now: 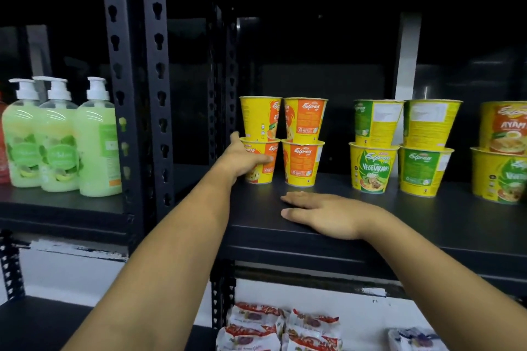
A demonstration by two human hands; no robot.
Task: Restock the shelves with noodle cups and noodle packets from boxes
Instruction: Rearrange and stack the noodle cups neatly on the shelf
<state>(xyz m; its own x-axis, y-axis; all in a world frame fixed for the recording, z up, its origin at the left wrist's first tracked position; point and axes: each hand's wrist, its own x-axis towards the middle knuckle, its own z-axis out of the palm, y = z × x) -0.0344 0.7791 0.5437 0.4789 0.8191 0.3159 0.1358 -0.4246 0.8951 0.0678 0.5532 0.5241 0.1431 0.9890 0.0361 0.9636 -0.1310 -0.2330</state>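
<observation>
Lower orange cup (265, 148) — within left grip (242, 157).

Yellow-orange noodle cups (282, 141), yellow-green cups (400, 147), pale-green soap bottles (61, 137), black shelf (427, 216).

My count of each kind

I counted four orange noodle cups (305, 120), four green noodle cups (373, 122), two big noodle cups (502, 128), three green soap bottles (97, 145), four red noodle packets (312, 320) and one blue packet (413, 338).
</observation>
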